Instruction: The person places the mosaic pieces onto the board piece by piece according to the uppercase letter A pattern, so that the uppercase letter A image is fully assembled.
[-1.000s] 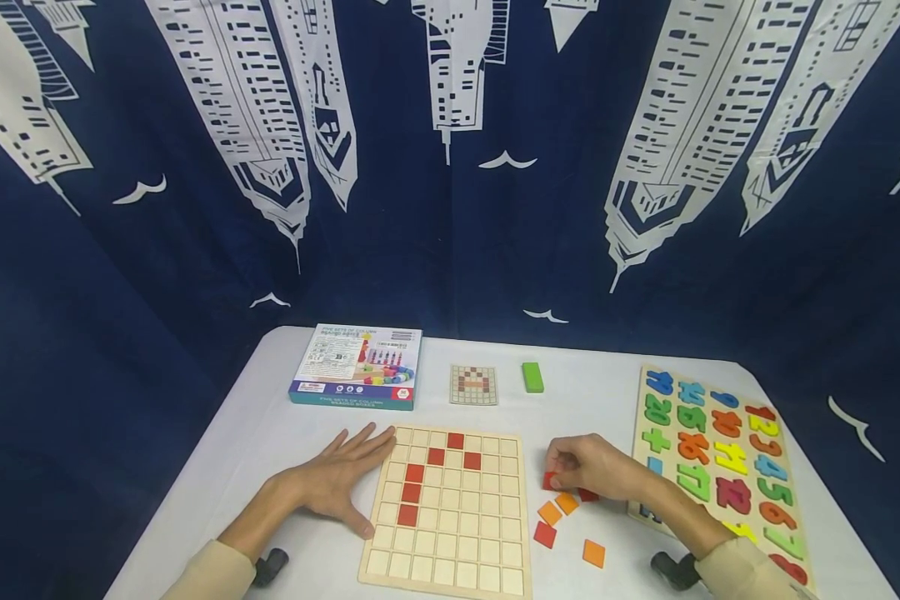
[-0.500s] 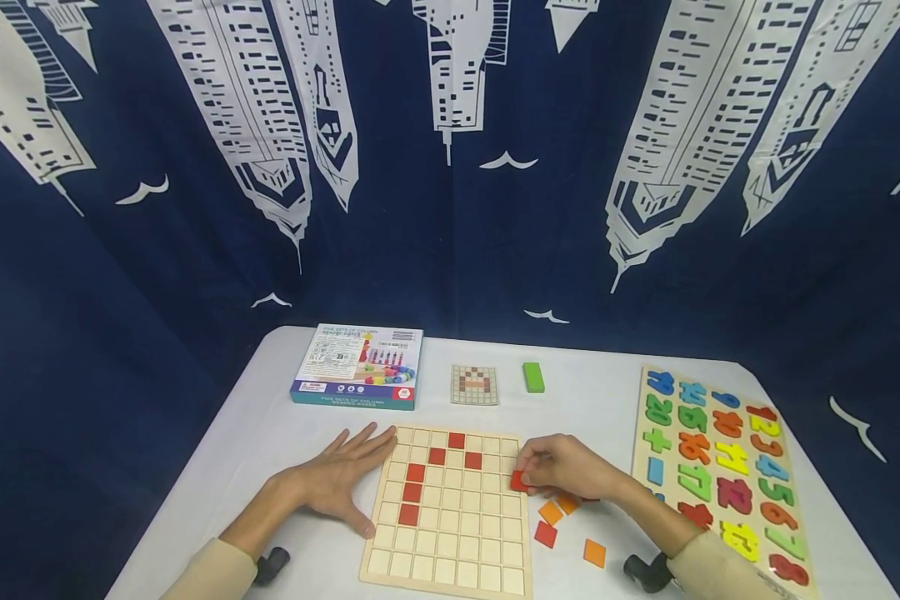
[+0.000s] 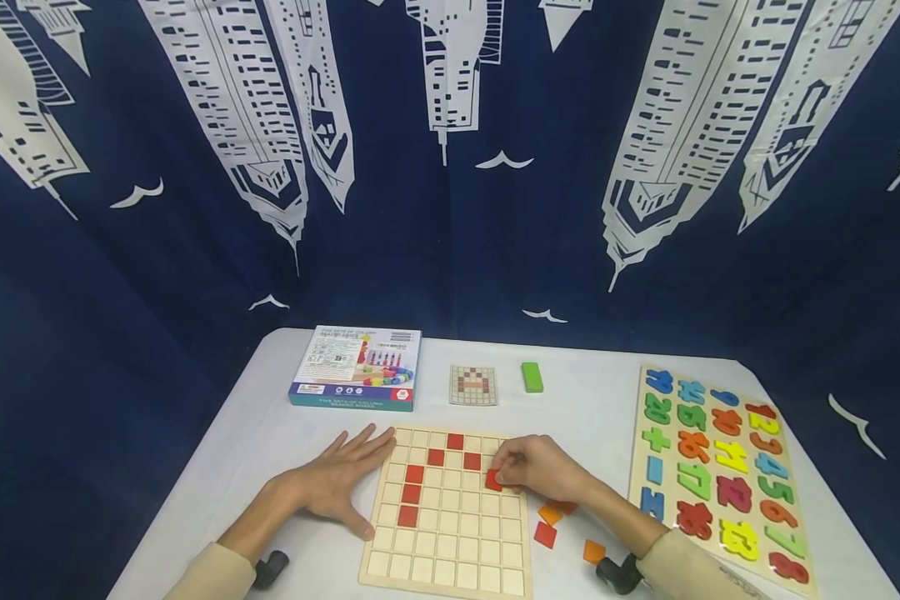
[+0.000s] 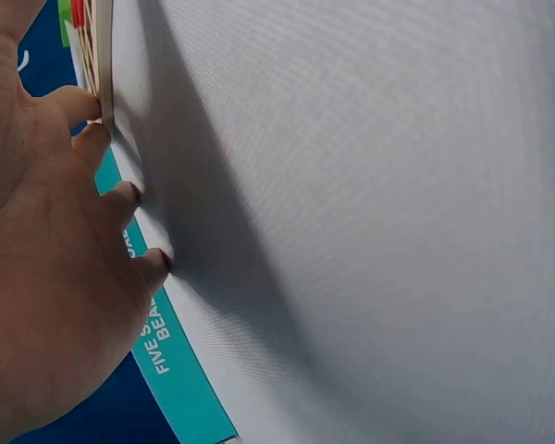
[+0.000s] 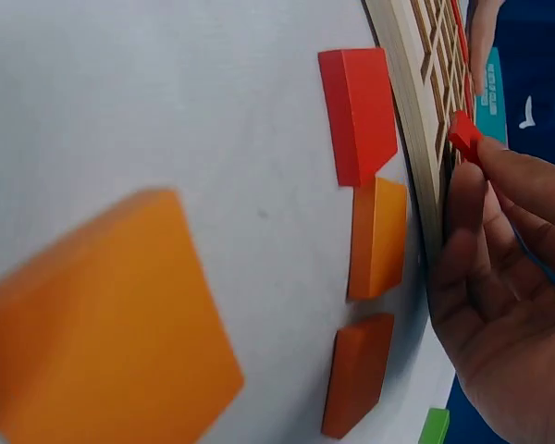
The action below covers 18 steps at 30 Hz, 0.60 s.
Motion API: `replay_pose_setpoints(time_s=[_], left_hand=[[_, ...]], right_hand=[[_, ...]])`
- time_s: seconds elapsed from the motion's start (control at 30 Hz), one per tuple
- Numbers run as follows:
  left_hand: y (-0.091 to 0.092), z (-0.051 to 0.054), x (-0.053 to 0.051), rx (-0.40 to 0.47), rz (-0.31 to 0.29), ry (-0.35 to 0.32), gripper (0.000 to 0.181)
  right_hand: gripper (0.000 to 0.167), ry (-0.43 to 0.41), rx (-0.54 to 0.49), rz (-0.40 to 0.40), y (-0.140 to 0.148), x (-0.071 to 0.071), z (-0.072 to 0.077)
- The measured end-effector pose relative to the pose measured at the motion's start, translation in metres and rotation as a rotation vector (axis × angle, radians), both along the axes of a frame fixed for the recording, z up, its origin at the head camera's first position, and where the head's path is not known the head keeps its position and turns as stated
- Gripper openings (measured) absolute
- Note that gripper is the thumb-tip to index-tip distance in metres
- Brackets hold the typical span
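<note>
A wooden grid board (image 3: pixel 450 527) lies on the table with several red square tiles set in its cells, three stacked along the left and others near the top. My right hand (image 3: pixel 543 469) pinches a red tile (image 3: pixel 493 480) between thumb and finger over the board's right part; the right wrist view shows this red tile (image 5: pixel 464 137) at the fingertips. Spread flat, my left hand (image 3: pixel 341 479) touches the board's left edge with thumb and fingertips. Beside the board's right edge lie a loose red tile (image 3: pixel 545 534) and orange tiles (image 3: pixel 594 552), some partly hidden by my right arm.
Behind the board are a small pattern card (image 3: pixel 473 385), a green block (image 3: pixel 532 377) and a boxed bead set (image 3: pixel 356 367). A colourful number puzzle board (image 3: pixel 720 467) occupies the right side of the table. A dark curtain (image 3: pixel 450 250) hangs behind.
My right hand picked up a red tile from the loose pile and carried it left over the grid board. My left hand stays in place at the board's left edge.
</note>
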<state>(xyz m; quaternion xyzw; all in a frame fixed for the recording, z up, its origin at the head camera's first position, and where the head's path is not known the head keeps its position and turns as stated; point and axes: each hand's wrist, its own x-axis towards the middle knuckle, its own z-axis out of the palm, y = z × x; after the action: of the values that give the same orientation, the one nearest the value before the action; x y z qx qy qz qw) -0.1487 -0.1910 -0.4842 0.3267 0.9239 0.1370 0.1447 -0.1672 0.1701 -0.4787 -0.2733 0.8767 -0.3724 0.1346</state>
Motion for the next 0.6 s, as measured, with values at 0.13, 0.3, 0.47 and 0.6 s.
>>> replay_pose_setpoints(time_s=[0.13, 0.3, 0.47, 0.6], left_hand=[[-0.0006, -0.0013, -0.0005, -0.004, -0.004, 0.014, 0.13], [-0.0008, -0.0022, -0.0005, -0.003, 0.0, 0.011, 0.131], [-0.0009, -0.0022, -0.0003, -0.006, 0.004, 0.01, 0.131], [-0.0009, -0.0019, 0.0, 0.0, 0.005, 0.007, 0.13]], right_hand=[[0.01, 0.003, 0.018, -0.007, -0.0036, 0.0008, 0.0013], [0.01, 0.0, 0.031, 0.0, -0.0056, 0.0008, 0.001], [0.007, 0.022, 0.042, 0.008, -0.0071, 0.0006, -0.001], [0.006, 0.025, 0.046, -0.005, -0.0078, 0.0005, -0.0004]])
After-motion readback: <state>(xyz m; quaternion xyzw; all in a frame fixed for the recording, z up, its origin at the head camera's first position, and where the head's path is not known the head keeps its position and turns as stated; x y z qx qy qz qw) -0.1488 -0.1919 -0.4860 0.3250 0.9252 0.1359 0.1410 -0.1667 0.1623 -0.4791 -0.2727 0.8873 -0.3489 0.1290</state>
